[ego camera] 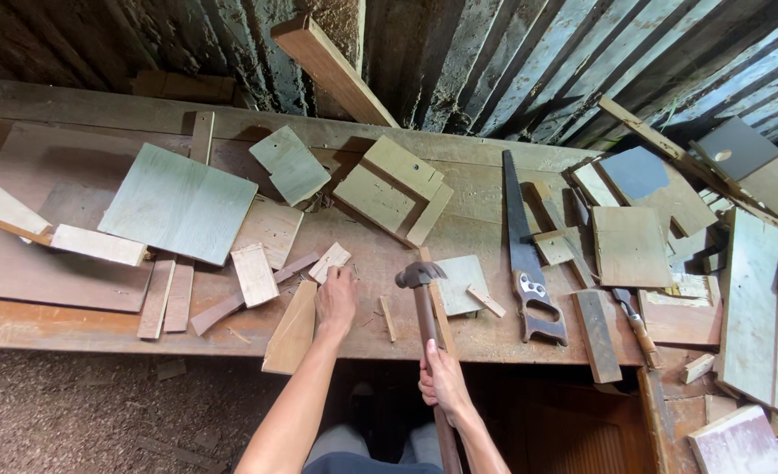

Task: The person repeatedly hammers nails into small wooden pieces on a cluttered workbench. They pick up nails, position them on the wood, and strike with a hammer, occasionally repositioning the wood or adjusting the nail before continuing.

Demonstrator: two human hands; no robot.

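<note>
step: my right hand [443, 379] grips the brown wooden-handled claw hammer [421, 279] – raised.
left hand [336, 298]: closed, pinching something unseen on the tapered pale wood offcut [292, 333].
next: a square blow, fingers clear.

Daylight soft, even; workbench [494, 338] evenly lit, short shadows under scraps. Wall at 12 o'clock dim, 11 o'clock corner darkest. Wide-lens bowing at edges (strongest 3 o'clock). Focus sharp, no glare.

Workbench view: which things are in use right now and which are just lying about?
In use:
right hand holding hammer
left hand touching small wood block

Lying about:
handsaw
green board
chisel
</note>
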